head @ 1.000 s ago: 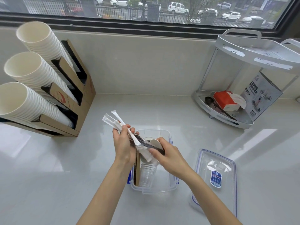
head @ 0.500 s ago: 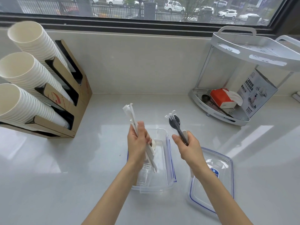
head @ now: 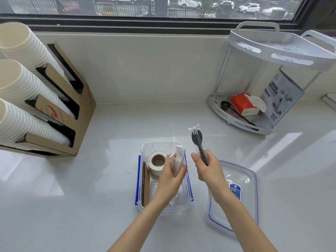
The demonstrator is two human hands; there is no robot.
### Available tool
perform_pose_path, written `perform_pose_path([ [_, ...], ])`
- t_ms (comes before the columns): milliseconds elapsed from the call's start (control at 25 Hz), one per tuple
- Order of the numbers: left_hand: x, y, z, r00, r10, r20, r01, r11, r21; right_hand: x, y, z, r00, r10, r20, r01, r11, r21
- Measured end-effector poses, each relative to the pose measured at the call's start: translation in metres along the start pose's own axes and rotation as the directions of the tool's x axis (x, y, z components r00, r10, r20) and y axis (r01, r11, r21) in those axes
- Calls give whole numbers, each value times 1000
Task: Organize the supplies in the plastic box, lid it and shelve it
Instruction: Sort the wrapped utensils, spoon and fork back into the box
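Note:
A clear plastic box (head: 145, 148) with blue clips stands on the white counter in front of me. In it lie a roll of tape (head: 157, 161), a brown cardboard piece (head: 145, 184) along its left wall and a clear cup, partly hidden. My left hand (head: 170, 179) is over the box, shut on a bundle of white paper-wrapped sticks (head: 178, 159) held upright inside it. To the right of the box, my right hand (head: 209, 170) grips a black wrapped fork and spoon (head: 197, 140), heads up. The clear lid (head: 245, 193) with a blue label lies flat further right.
A cardboard dispenser (head: 72, 110) with three stacks of white paper cups stands at the left. A white two-tier corner shelf (head: 269, 128) at the back right holds a red tissue pack (head: 242, 104), a scoop and a printed box. A window runs behind.
My left hand has lowered the white wrapped sticks down into the box, uncovering the tape roll. My right hand with the black cutlery has stayed beside the box.

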State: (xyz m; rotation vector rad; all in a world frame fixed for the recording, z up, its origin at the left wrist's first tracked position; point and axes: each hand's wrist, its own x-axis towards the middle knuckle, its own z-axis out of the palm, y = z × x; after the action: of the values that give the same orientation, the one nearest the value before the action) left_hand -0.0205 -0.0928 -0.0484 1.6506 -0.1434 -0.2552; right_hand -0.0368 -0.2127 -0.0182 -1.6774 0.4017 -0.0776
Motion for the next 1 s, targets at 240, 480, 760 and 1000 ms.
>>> perform_pose_path([
  [240, -2, -14, 6, 999, -49, 12, 47, 993, 110, -1, 3, -1, 1000, 12, -3, -12, 1000, 4],
  [480, 0, -20, 7, 986, -145, 83, 111, 940, 322, -1, 6, -3, 1000, 29, 0, -29, 1000, 2],
  [760, 19, -19, 9, 921, -386, 55, 352, 885, 306, -2, 5, -4, 999, 36, 33, -36, 999, 17],
  [1000, 31, -20, 11, 803, -588, 102, 531, 782, 326, -1, 7, -6, 998, 45, 39, -45, 999, 5],
])
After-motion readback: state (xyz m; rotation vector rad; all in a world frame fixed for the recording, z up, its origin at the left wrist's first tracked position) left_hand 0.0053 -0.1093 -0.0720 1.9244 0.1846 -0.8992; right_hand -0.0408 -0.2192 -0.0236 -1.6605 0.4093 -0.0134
